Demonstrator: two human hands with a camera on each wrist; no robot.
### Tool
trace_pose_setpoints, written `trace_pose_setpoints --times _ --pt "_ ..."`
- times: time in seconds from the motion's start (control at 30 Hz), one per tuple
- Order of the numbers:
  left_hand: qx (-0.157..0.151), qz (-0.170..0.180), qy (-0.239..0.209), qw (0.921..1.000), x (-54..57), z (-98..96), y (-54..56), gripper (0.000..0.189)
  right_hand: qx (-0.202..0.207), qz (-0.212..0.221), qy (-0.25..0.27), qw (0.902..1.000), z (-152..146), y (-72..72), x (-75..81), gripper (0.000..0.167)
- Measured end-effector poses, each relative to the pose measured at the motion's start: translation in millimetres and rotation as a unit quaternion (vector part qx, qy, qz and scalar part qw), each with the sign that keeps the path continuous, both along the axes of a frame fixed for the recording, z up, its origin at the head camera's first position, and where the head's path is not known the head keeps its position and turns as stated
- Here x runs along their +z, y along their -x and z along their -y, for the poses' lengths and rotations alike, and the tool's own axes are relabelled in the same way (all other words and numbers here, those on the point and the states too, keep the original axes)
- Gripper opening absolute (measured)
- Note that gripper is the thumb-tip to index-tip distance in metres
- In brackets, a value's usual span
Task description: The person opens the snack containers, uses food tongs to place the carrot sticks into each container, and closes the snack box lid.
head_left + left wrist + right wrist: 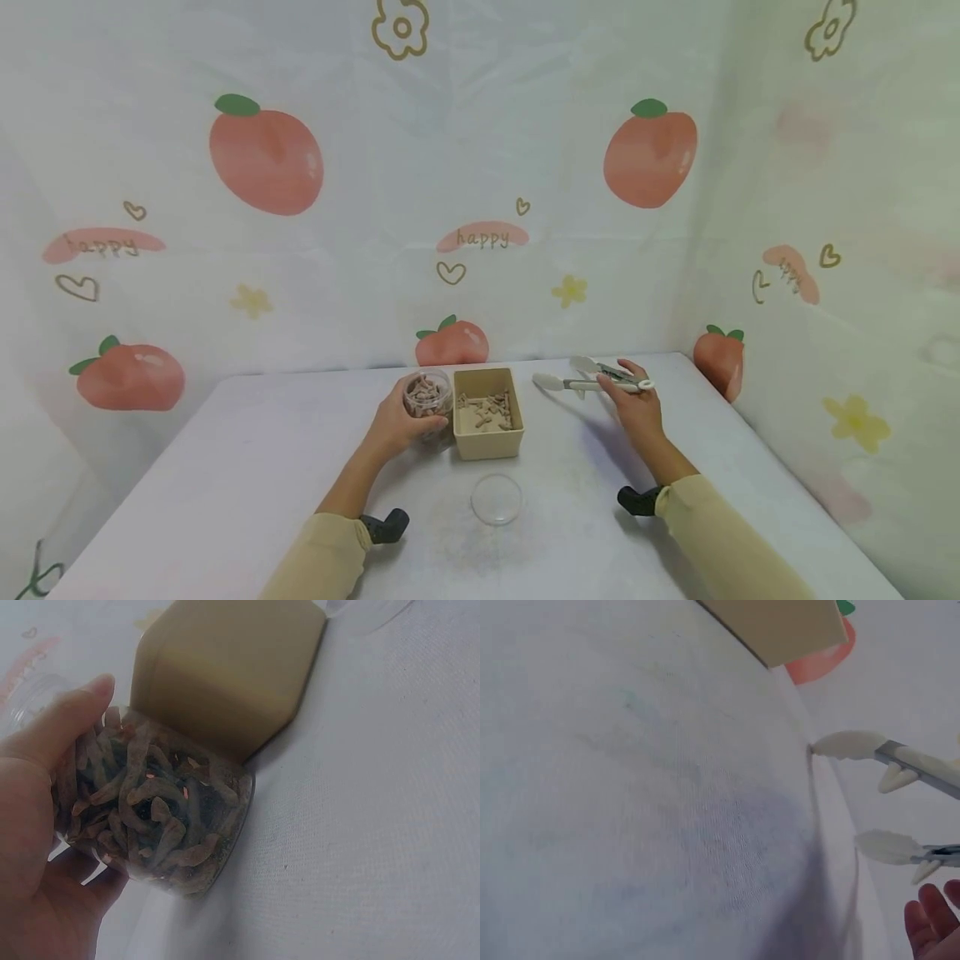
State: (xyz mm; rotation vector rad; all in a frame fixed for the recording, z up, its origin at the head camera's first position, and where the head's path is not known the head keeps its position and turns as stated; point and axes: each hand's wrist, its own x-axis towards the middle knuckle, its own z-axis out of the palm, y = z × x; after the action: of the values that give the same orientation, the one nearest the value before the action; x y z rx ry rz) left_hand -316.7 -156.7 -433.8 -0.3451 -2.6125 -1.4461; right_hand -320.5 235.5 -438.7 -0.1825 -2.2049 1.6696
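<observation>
My left hand [393,423] grips a clear round jar [161,799] full of short, brownish stick-shaped pieces. The jar is open at the top and stands against the left side of a beige rectangular box [487,446]. Inside the box lie several similar brownish pieces [491,410]. To the right of the box, my right hand [636,410] holds a pair of tongs [581,385] with pale tips and grey-and-white arms. The tongs' arms are spread apart, with nothing between the tips [847,745]. In the right wrist view only some fingertips show at the lower right.
A clear round lid [497,500] lies flat on the white tabletop [262,483] in front of the box. Behind the table hangs a white backdrop [360,183] printed with peaches, and it continues along the right side.
</observation>
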Motion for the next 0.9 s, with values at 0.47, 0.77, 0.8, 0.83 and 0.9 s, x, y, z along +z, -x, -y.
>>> trace_pose_setpoints --times 0.47,0.77,0.8,0.83,0.9 --pt "0.002 0.000 0.000 1.0000 -2.4 0.9 1.1 0.098 0.087 0.003 0.039 0.9954 -20 -26.9 14.4 0.053" --pt "-0.002 0.004 -0.003 1.0000 0.0 0.0 1.5 0.098 0.117 0.063 -0.022 0.9909 -40 -42.0 8.0 0.059" --pt "-0.002 0.004 -0.002 1.0000 0.1 -0.1 1.3 0.098 0.118 0.069 -0.023 0.9904 -41 -43.4 6.6 0.060" --pt "-0.001 0.005 -0.003 1.0000 -0.1 -0.2 1.4 0.098 0.117 0.075 -0.023 0.9900 -41 -45.1 5.5 0.060" --pt "-0.002 0.005 -0.001 1.0000 -0.8 0.0 1.7 0.099 0.111 0.086 -0.028 0.9897 -42 -48.1 3.7 0.059"
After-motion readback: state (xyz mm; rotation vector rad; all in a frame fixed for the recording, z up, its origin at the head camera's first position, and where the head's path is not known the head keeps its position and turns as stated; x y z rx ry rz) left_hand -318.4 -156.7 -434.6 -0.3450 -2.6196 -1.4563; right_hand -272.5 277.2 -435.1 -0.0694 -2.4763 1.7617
